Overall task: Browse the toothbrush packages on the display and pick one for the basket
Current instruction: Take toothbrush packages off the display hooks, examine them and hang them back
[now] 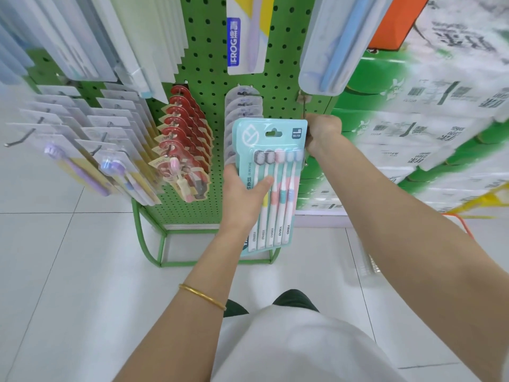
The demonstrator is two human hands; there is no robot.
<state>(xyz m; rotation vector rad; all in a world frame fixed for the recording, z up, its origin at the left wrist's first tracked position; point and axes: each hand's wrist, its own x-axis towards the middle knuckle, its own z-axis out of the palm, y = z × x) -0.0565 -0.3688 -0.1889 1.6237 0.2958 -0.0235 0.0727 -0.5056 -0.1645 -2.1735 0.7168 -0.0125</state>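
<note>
Teal cardboard blister pack (275,139) with a clear plastic front carries five white-handled toothbrushes: two dark-grey heads, one pink, two pale blue. It is upright in front of the green perforated metal display stand (209,64). The left hand (242,197) grips its lower left edge, thumb across the front. The right hand (323,133) is curled at the upper right corner; whether it pinches the card cannot be told. One row of red carded packs (187,119) hangs just left.

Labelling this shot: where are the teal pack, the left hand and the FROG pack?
teal pack (283,188), head view, on the brush handles.
left hand (242,197), head view, on its back.
FROG pack (248,40), head view, middle of its front.
</note>
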